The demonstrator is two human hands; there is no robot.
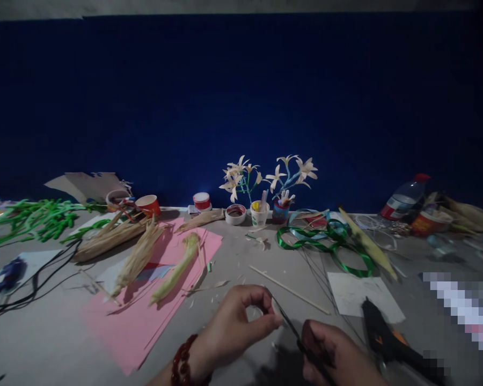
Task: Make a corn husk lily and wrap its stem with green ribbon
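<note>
Left hand (233,321) pinches a pale scrap (277,317) at 6 o'clock. Right hand (338,356) is closed on scissors (290,325), blades at the scrap — cutting seemingly under way. Finished flowers (265,177) stand at 12 o'clock — whole husks (139,257) lie uncut at 10.

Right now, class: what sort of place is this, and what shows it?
Likely a craft table: pale handmade flowers, loops of green ribbon, and scissors in the right hand.

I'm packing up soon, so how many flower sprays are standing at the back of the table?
2. The left spray stands behind the white cup; the right spray rises by the blue cup beside it. Others may lie hidden in the clutter.
</note>
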